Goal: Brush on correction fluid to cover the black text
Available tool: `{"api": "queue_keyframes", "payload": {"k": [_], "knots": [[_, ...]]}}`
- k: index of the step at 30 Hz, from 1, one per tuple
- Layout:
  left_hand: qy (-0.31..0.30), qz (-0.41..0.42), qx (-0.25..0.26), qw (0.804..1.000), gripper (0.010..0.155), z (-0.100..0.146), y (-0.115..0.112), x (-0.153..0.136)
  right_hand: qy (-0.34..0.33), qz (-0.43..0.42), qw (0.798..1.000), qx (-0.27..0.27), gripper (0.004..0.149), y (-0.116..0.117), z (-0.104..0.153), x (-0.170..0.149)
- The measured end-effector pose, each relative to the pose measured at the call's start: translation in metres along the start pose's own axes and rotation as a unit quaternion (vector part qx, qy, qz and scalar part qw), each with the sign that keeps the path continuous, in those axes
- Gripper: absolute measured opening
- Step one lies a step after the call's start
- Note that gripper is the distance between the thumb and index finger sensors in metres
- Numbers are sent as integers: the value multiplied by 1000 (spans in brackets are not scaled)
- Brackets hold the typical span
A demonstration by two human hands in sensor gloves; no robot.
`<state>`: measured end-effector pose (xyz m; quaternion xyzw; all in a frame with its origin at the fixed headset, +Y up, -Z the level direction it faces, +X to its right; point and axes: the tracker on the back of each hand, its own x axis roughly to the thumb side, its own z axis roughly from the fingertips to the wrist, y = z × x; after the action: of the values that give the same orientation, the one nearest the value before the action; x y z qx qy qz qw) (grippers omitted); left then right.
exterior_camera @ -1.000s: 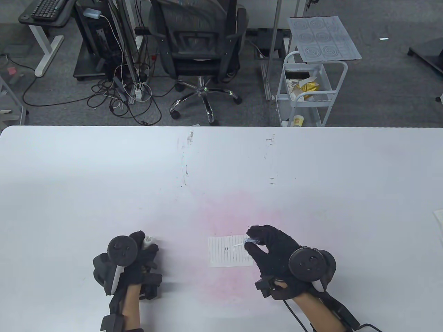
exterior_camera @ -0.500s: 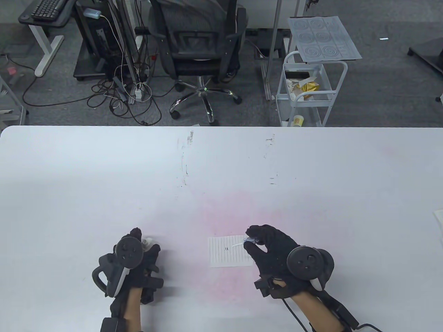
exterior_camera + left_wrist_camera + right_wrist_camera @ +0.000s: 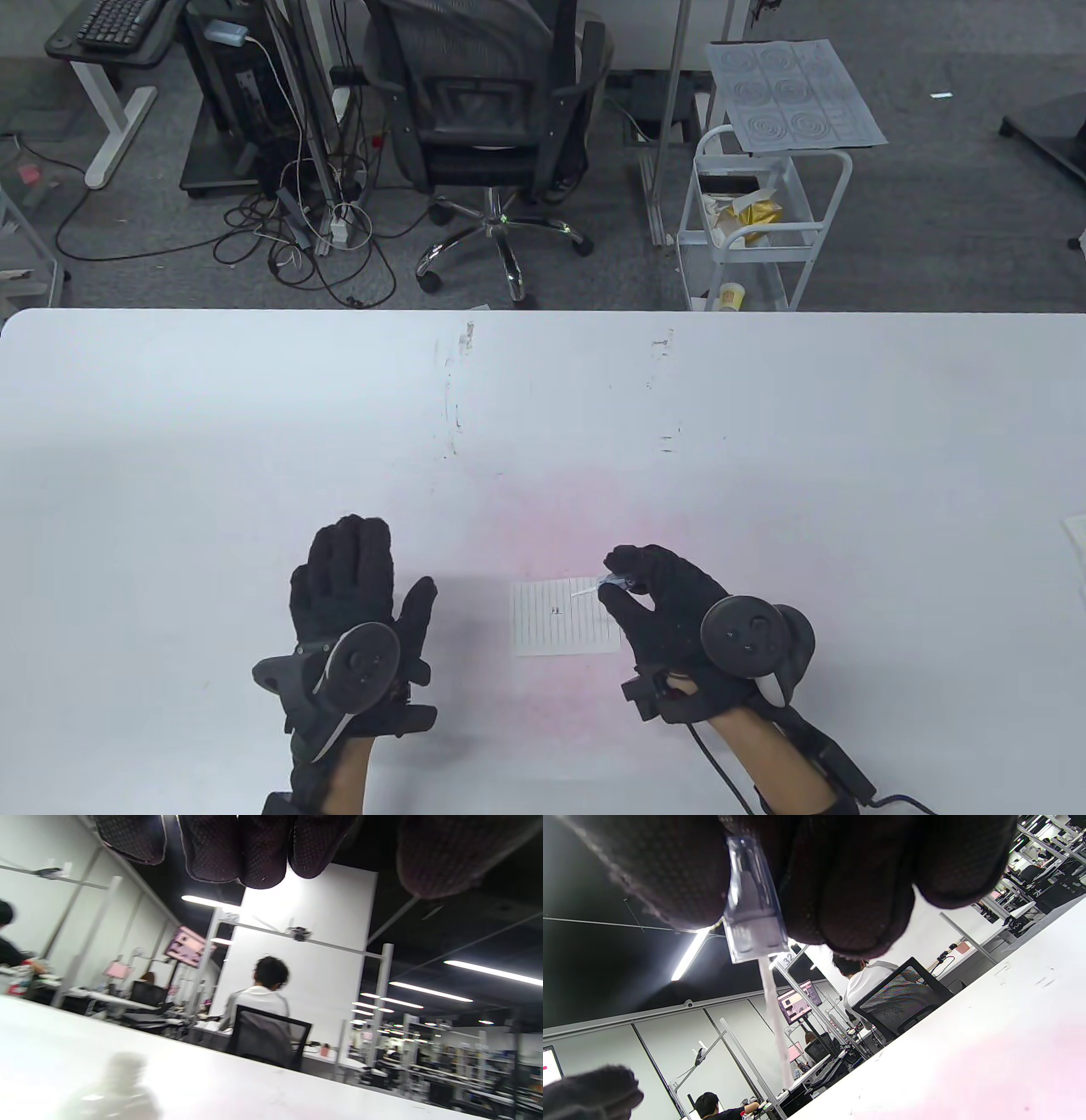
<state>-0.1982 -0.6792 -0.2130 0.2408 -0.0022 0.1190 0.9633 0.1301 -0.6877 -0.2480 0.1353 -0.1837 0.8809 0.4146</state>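
A small lined paper [image 3: 564, 632] lies on the white table [image 3: 764, 407], with a small black text mark [image 3: 556, 609] near its middle. My right hand [image 3: 612, 586] pinches the clear cap of the correction brush [image 3: 604, 586]; the white brush tip [image 3: 579, 594] hangs just above the paper's upper right part, right of the text. The right wrist view shows the cap [image 3: 753, 921] between my fingers and the white stem [image 3: 774, 1018] below it. My left hand [image 3: 356, 577] lies open with fingers stretched out, left of the paper. The fluid bottle is not visible in any view.
A pink stain [image 3: 560, 526] tints the table around the paper. Scuff marks [image 3: 454, 407] run across the table's middle. Another sheet's corner [image 3: 1076, 536] shows at the right edge. An office chair [image 3: 488, 110] and a white cart [image 3: 764, 221] stand beyond the far edge.
My left hand has opened and stretched its fingers forward; the white bottle it gripped earlier is no longer visible. My right hand with the brush has barely moved.
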Motion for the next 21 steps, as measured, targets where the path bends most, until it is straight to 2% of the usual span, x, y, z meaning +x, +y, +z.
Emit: {"api": "queue_keyframes", "payload": {"k": [3,9,17,21], "knots": [[-64,18,-22,998,72,2,-6,21,2,3,1000,1,49,2,-1,-2],[-122,-13,-72,990,68,5,-26,55,7,9,1000,2,49,5,-3,-6],[-148,-54,-217,963,67,6,-74,76,8,14,1000,8,49,10,-4,-6],[-148,-81,-261,951,66,7,-95,79,11,16,1000,12,49,12,-4,-8]]}}
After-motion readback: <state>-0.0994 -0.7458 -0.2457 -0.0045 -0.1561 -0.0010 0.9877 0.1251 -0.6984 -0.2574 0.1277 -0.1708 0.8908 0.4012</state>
